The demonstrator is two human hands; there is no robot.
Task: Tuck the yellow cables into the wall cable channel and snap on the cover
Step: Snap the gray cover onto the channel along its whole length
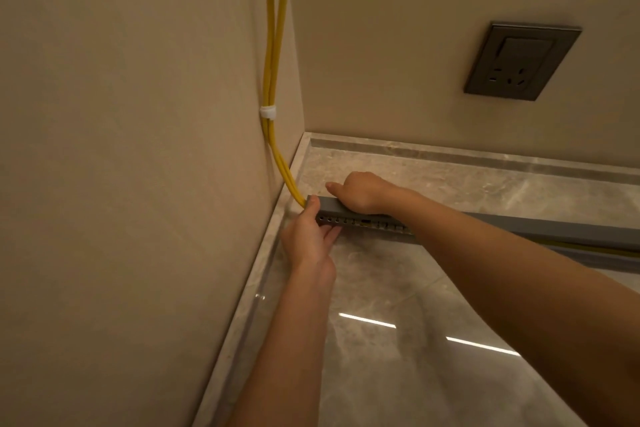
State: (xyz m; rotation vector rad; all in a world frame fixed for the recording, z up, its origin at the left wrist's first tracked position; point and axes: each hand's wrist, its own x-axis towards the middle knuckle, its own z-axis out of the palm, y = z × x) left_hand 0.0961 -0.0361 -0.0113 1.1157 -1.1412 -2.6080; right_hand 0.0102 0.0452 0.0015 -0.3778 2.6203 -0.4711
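Observation:
Yellow cables (pixel 273 45) hang down the left wall, bound by a white tie (pixel 267 112), and bend into the left end of a grey cable channel (pixel 374 226) lying on the floor. A grey cover (pixel 571 229) sits along its top, and yellow cable shows below it at the far right. My left hand (pixel 309 239) grips the channel's left end, thumb on top beside the cables, fingers under the perforated side. My right hand (pixel 363 192) presses down flat on the cover near that end.
A dark grey wall socket (pixel 519 62) is on the back wall at the upper right. Glossy marble floor (pixel 415 340) with a marble skirting strip (pixel 450 152) runs along both walls; the corner lies just beyond my hands.

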